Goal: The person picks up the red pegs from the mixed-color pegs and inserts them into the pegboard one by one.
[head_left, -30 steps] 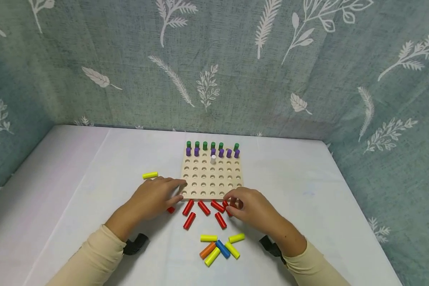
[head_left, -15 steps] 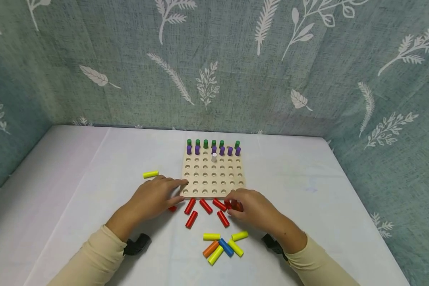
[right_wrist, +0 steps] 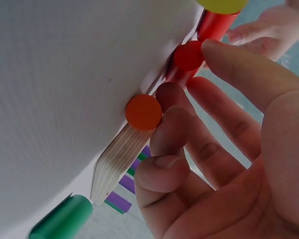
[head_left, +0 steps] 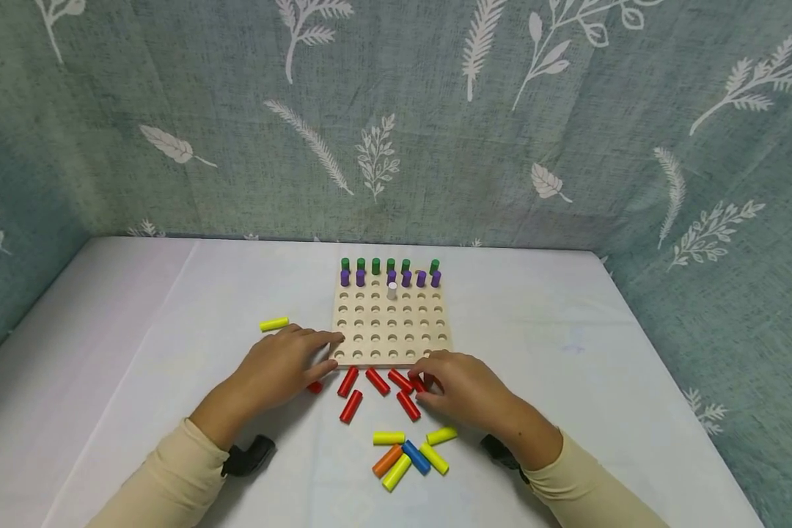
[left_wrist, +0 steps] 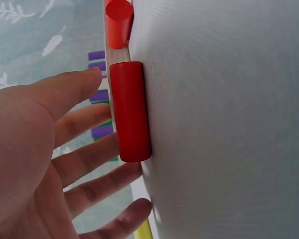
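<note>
A pale wooden pegboard lies mid-table, with green pegs, purple pegs and one white peg upright in its holes. At the board's left front corner is my left hand, its fingers spread; the index finger rests by the board's edge. A red peg lies beside that hand. My right hand, by the board's front right, has thumb and index finger at a red peg. Its other fingers curl close to an orange peg, which the hand hides in the head view.
Several more red pegs lie before the board. Nearer still is a cluster with yellow pegs, an orange peg and a blue peg. Another yellow peg lies left, and a green peg near the right hand.
My right thumb has shifted slightly, uncovering more of the red peg between thumb and index finger. My left hand stays at the board's corner. The head view has tilted and shifted slightly.
</note>
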`<state>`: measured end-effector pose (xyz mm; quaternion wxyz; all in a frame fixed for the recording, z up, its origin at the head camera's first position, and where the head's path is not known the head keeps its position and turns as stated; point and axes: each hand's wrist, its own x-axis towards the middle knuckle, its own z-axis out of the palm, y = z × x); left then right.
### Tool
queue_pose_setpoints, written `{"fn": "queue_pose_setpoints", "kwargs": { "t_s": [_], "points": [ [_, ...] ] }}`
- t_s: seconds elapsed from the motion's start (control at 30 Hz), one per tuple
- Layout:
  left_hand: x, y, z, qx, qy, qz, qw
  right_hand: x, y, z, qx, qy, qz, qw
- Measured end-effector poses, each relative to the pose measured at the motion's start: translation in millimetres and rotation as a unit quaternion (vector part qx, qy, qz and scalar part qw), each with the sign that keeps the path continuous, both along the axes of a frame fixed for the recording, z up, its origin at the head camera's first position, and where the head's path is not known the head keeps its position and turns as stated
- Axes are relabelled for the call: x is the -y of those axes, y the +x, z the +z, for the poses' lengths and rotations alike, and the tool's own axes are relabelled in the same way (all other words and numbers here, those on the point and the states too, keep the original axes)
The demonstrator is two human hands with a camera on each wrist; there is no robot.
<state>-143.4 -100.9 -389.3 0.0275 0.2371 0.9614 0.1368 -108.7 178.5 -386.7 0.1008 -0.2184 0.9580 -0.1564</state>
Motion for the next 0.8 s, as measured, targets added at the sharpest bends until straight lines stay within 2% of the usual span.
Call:
{"fn": "queue_pose_setpoints", "kwargs": {
  "t_s": [0.43, 0.63, 0.8],
  "points": [
    [-1.0, 0.2, -7.7, 0.005, 0.003, 0.004, 1.0000, -2.1, 1.2, -3.0, 0.002, 0.011, -0.001, 1.000],
    [-1.3, 0.5, -7.6, 0.008, -0.001, 0.005, 1.0000, -1.4, 1.8, -3.8, 0.002, 0.012, -0.003, 1.000],
    [-1.0, -0.5, -6.0, 0.003, 0.001, 0.011, 0.9999, 0.4, 0.8, -4.2, -0.016, 0.026, -0.003, 1.000]
  ]
}}
